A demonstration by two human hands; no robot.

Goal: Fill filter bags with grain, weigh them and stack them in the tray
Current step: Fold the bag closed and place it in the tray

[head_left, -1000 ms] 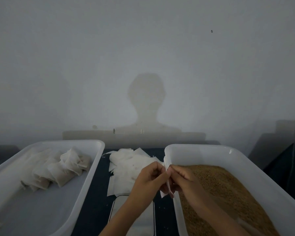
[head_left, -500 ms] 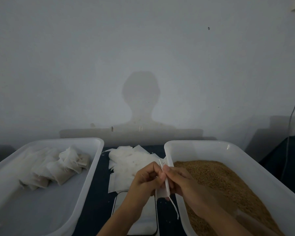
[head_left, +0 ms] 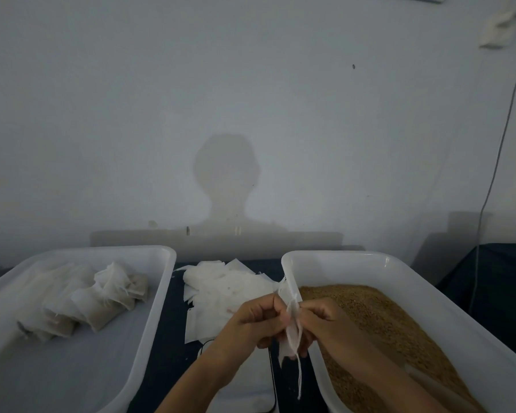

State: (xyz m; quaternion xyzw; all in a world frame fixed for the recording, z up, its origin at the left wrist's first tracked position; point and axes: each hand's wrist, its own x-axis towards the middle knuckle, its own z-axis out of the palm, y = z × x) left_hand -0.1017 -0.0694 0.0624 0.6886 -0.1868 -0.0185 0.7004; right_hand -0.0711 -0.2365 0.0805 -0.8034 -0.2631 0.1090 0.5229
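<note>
Both hands meet low in the middle, above the gap between the scale (head_left: pixel 251 380) and the grain tub (head_left: pixel 399 263). The left hand (head_left: pixel 248 326) and right hand (head_left: pixel 325 323) each pinch the same filter bag (head_left: pixel 292 329) with curled fingers, one on either side. The bag hangs upright, its long axis vertical, its drawstring (head_left: pixel 299 380) dangling below. The grain (head_left: pixel 379 317) lies immediately to the right, nearer the right hand, so opening and filling likely turns that way. Filled bags (head_left: pixel 102 299) sit in the left tray (head_left: pixel 149 323); spare empty bags (head_left: pixel 224 284) lie beyond.
</note>
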